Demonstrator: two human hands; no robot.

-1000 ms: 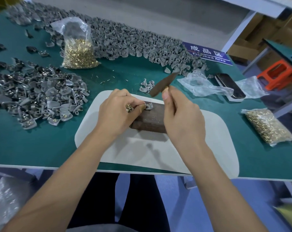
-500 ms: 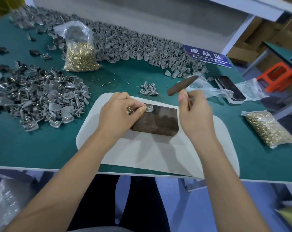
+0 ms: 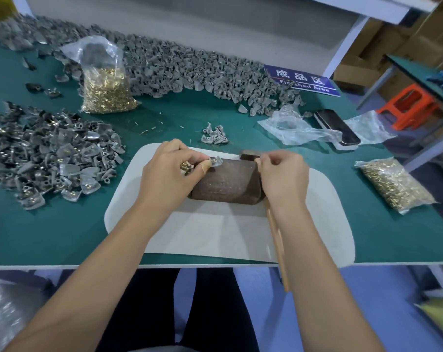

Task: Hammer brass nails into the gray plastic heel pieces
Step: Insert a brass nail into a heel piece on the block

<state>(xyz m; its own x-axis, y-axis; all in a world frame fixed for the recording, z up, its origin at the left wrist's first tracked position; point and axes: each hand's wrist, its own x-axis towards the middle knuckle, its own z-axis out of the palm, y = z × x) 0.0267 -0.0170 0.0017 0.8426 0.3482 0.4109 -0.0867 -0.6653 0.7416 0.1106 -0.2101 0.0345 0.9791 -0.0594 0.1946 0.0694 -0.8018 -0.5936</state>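
A brown block (image 3: 225, 180) lies on a white mat (image 3: 215, 229) on the green table. On its far left corner sits one gray heel piece (image 3: 216, 161), pinched by my left hand (image 3: 169, 174), which also holds several brass nails (image 3: 186, 167) in its curled fingers. My right hand (image 3: 282, 177) grips a hammer at the block's right end; its dark head (image 3: 249, 155) shows past the fingers and its wooden handle (image 3: 277, 245) runs back toward me along my forearm.
Piles of gray heel pieces lie at the left (image 3: 52, 158) and along the back (image 3: 189, 72); a small cluster (image 3: 214, 135) sits beyond the mat. Nail bags stand at back left (image 3: 106, 90) and right (image 3: 393, 185). A phone (image 3: 338, 129) rests on loose plastic.
My right hand has come down from its raised position. The hammer now lies low at the block's right end. My left hand stays on the heel piece.
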